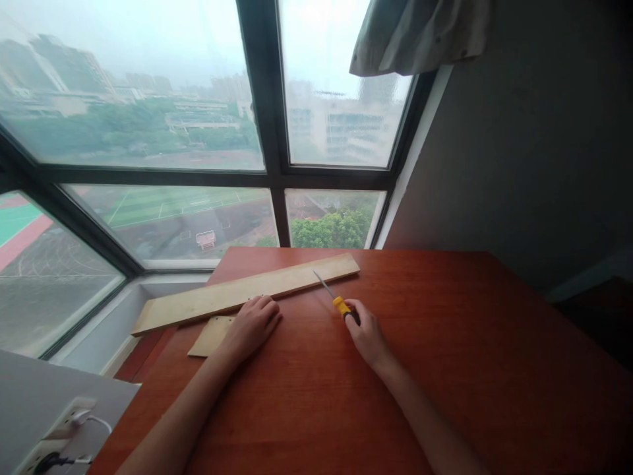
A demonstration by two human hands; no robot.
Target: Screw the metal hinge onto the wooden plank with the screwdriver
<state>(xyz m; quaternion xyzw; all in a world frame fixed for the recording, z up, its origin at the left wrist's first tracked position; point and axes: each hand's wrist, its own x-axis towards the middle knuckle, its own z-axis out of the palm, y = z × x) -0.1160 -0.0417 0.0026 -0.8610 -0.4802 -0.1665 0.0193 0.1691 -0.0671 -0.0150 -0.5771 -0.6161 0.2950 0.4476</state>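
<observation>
My right hand [366, 335] is wrapped round the yellow and black handle of a screwdriver [340, 305]. Its metal shaft points up and to the left, with the tip near a long light wooden plank [247, 285]. That plank lies slantwise across the table's far left part, one end sticking out past the left edge. My left hand [253, 326] rests just in front of the plank, fingers bent and close together; what is under them is hidden. Partly beneath or beside this hand is a small flat wooden board [210, 338] with small dark spots near its far edge.
The reddish-brown table [445, 369] stands against large windows with a dark frame [274, 178]. A grey curtain [420, 39] hangs at the upper right. Low on the left wall are power sockets [69, 419] with plugs and cords. A dark wall rises on the right.
</observation>
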